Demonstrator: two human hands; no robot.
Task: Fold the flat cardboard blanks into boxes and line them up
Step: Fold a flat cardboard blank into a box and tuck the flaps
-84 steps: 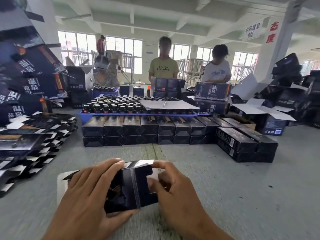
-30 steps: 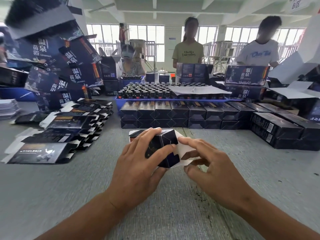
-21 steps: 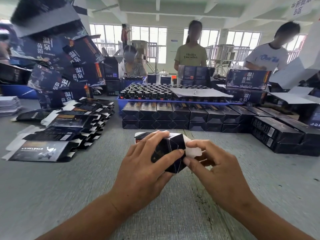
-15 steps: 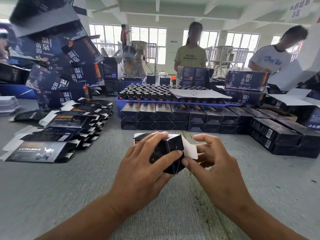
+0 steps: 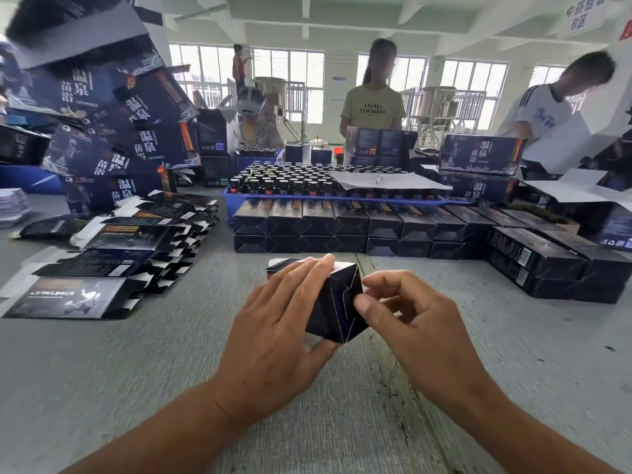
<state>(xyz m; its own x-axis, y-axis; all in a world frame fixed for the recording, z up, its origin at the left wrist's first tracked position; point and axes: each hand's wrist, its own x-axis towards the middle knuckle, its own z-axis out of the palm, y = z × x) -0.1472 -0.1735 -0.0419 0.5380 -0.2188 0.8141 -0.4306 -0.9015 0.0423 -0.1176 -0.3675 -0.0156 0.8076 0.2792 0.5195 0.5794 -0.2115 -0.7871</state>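
At table centre, the left hand [image 5: 273, 323] wraps the dark box [image 5: 337, 307], fingers curled over it; the right hand [image 5: 407, 316] pinches its end flaps shut. Next: set it with the row of boxes [image 5: 349, 227] at twelve o'clock.

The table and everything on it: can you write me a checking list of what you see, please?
Surface: grey table, worn.
Job's things: dark box held just above the table, end flaps being tucked; flat blanks stacked at left; folded boxes lined up in two layers behind.
Clutter: blue tray of bottles; big printed cartons piled at left.
Hands: left hand grips the box; right hand pinches its flap.
Cables: nothing seen.
Surroundings: other workers, windows.
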